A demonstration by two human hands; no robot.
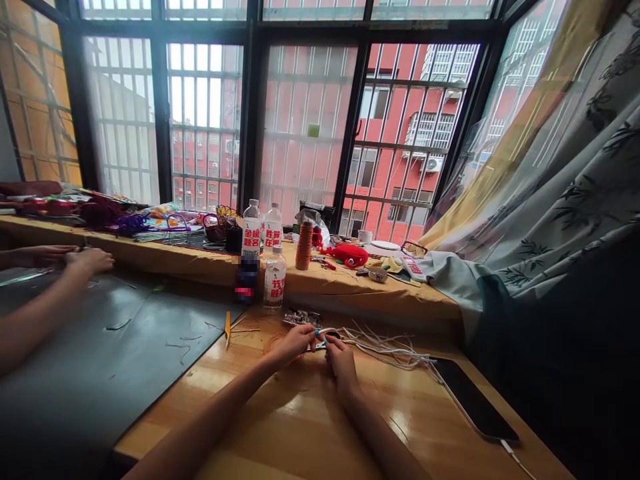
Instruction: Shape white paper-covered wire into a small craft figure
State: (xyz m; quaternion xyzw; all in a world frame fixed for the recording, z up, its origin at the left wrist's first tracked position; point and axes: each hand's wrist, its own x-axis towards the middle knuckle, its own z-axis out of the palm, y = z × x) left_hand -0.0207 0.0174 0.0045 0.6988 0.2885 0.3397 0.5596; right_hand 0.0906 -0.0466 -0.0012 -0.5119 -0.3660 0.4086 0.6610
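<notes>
My left hand [299, 341] is closed in a pinch over the wooden table, with the end of a white cord [329, 331] at its fingertips. Close beside it, my right hand [343, 363] pinches at the same cord from the right. Small blue-green spots show at the fingertips of both hands. A loose bundle of white cords [385, 351] trails from the hands to the right, reaching a dark phone or tablet [473, 400]. Thin orange thread [273, 343] lies partly hidden behind my left hand. Behind the hands sits a tray of small pieces [301, 317].
Water bottles [275, 280] and a spool of brown thread [303, 247] stand ahead, near a red stuffed item [350, 255] on the cloth-covered ledge [320, 283]. A yellow-handled tool [228, 328] lies left. Another person's hands [90, 259] work above the dark mat [100, 360].
</notes>
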